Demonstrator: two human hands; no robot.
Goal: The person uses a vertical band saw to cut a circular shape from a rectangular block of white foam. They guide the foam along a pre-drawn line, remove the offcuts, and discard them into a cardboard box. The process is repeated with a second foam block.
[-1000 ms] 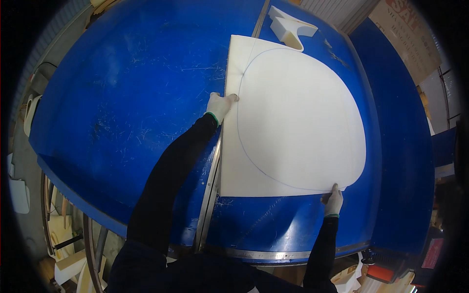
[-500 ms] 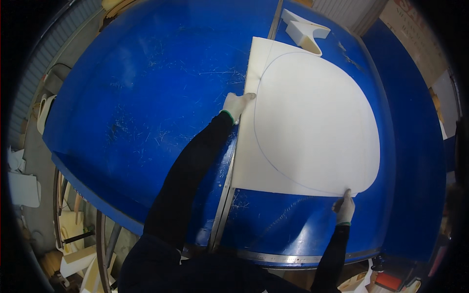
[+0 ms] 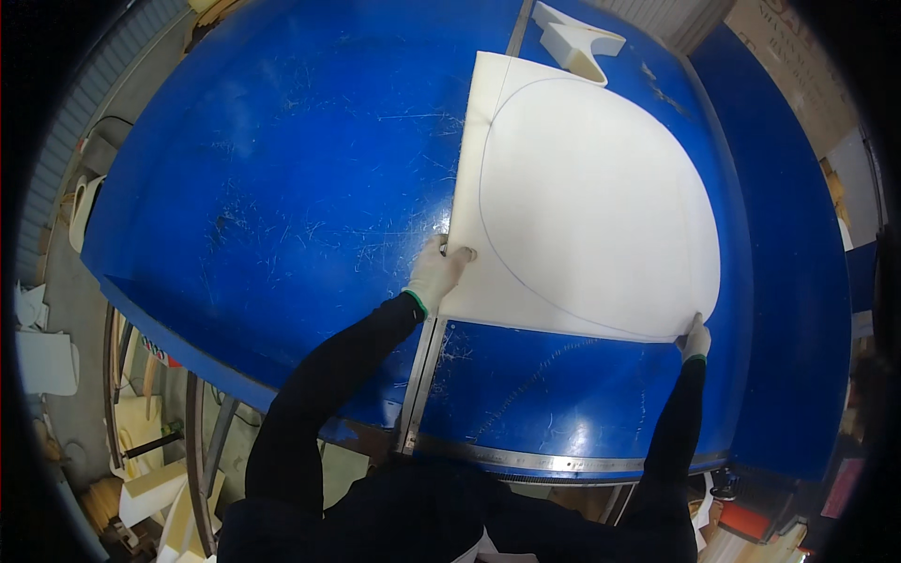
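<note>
A cream-white foam sheet (image 3: 601,197) lies on the blue table, with a blue curved line drawn on it. Its left and near edges are straight, while the right side is rounded. My left hand (image 3: 436,274), in a pale glove with a green cuff, grips the left edge near the close corner, thumb on top. At the near right corner my right hand (image 3: 694,340), gloved the same way, holds the edge with its thumb on the upper face. The fingers under the sheet are partly hidden.
A metal-edged slot (image 3: 424,380) crosses the blue table (image 3: 310,188) from front to back. Beyond the sheet sits a curved foam offcut (image 3: 572,42). A blue upright panel (image 3: 779,281) stands on the right. Foam scraps (image 3: 155,493) lie below at the left.
The sheet has shifted slightly away from me and a little left. My left hand has slid nearer along its left edge; my right hand has moved forward and right.
</note>
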